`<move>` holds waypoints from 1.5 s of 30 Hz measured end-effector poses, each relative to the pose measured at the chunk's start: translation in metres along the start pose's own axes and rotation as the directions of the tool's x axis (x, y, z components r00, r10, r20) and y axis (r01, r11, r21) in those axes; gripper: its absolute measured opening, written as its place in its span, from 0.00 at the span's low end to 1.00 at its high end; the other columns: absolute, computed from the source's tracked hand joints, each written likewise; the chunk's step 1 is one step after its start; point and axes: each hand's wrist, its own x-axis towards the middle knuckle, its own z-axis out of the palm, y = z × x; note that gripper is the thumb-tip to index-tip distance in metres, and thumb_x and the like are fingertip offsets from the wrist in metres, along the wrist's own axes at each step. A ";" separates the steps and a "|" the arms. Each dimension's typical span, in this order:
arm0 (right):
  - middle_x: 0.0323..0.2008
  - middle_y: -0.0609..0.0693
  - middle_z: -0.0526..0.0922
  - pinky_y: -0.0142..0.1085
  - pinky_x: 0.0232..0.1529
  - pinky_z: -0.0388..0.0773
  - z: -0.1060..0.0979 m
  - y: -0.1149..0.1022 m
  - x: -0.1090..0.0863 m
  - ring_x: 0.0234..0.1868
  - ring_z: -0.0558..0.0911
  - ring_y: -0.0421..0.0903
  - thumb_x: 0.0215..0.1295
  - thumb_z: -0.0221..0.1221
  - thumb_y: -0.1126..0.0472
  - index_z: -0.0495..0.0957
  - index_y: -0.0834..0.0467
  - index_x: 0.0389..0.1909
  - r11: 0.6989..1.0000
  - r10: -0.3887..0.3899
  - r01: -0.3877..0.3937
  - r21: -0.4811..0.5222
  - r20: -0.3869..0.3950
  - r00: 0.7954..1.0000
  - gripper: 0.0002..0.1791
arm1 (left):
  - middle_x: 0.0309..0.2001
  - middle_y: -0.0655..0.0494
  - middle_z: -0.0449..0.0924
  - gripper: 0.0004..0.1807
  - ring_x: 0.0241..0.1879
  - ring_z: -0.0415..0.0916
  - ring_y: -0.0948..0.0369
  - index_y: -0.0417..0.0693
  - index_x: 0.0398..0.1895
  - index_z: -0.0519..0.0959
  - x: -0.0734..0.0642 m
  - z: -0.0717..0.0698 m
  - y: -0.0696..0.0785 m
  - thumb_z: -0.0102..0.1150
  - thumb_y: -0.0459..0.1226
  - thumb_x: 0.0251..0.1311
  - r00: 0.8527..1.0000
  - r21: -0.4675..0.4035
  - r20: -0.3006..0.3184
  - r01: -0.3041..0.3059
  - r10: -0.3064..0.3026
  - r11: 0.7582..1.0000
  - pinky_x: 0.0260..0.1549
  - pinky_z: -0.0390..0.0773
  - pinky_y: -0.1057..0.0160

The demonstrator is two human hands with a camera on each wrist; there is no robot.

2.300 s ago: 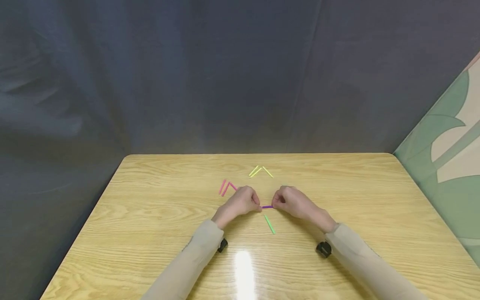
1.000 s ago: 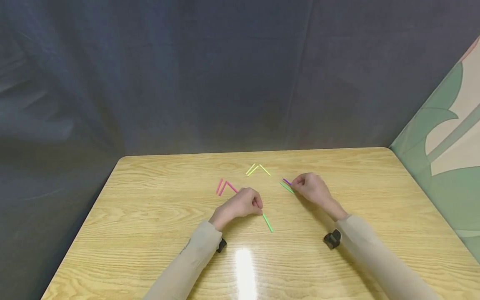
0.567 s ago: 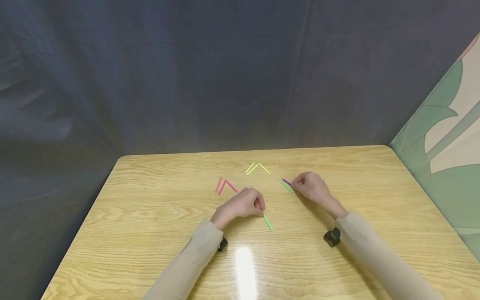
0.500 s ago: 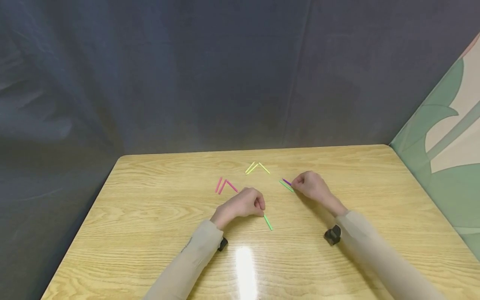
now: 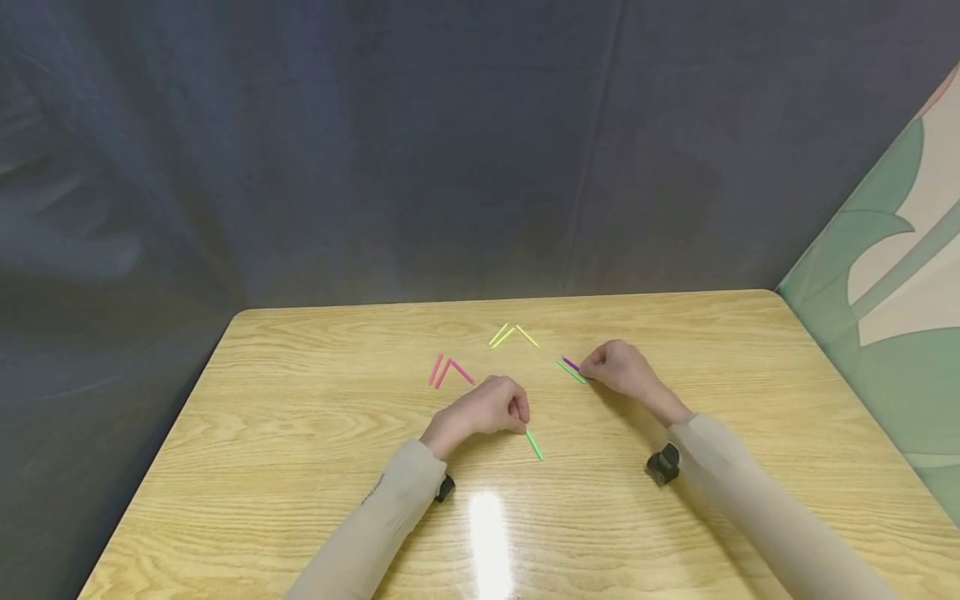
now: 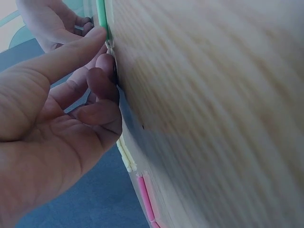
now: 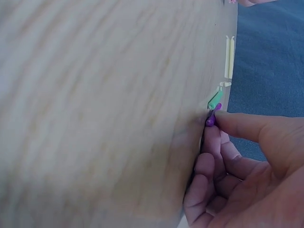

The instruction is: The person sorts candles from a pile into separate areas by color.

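In the head view, my left hand (image 5: pixel 486 406) has its thumb and curled fingers at the upper end of a short green stick (image 5: pixel 535 445), appearing to pinch it; the fingers hide that end. The left wrist view shows the thumb against this green stick (image 6: pixel 102 16). Further right and back, my right hand (image 5: pixel 621 368) pinches one end of a purple stick (image 5: pixel 570 363). That purple stick (image 7: pixel 213 116) lies close alongside a second green stick (image 5: pixel 571 372), both slanting the same way on the table.
Several pink sticks (image 5: pixel 444 372) lie left of centre on the wooden table (image 5: pixel 300 467), two side by side and one angled away. Yellow sticks (image 5: pixel 503 337) form a similar peaked shape farther back. A dark curtain (image 5: pixel 420 167) hangs behind the far edge.
My right hand has carried the purple stick from the centre to the back right, beside the second green stick. My left hand has let go of the purple stick and moved onto the near green stick's end.
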 end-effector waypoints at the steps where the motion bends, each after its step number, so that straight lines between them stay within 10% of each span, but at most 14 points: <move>1: 0.30 0.55 0.86 0.33 0.27 0.69 0.000 0.000 0.000 0.23 0.73 0.41 0.63 0.60 0.65 0.85 0.66 0.31 1.000 -0.001 0.001 0.001 0.002 1.000 0.08 | 0.24 0.62 0.76 0.05 0.25 0.69 0.68 0.44 0.26 0.82 0.000 0.000 0.000 0.69 0.28 0.52 1.000 0.002 0.003 0.001 -0.001 1.000 0.28 0.72 0.72; 20: 0.26 0.52 0.84 0.28 0.18 0.59 -0.003 -0.003 0.002 0.16 0.64 0.38 0.62 0.61 0.65 0.84 0.67 0.31 1.000 0.012 -0.013 0.003 0.041 0.999 0.08 | 0.21 0.63 0.74 0.08 0.23 0.67 0.68 0.47 0.22 0.81 0.000 0.000 -0.002 0.67 0.26 0.52 0.999 0.034 0.002 -0.054 0.054 0.998 0.26 0.69 0.72; 45: 0.28 0.53 0.84 0.35 0.27 0.70 -0.003 -0.003 0.002 0.23 0.73 0.43 0.62 0.60 0.65 0.83 0.66 0.29 1.000 0.010 -0.010 0.001 0.041 0.999 0.08 | 0.20 0.63 0.72 0.10 0.22 0.65 0.68 0.47 0.22 0.79 -0.001 0.000 -0.002 0.60 0.25 0.54 0.997 0.053 -0.032 -0.064 0.066 0.997 0.26 0.68 0.72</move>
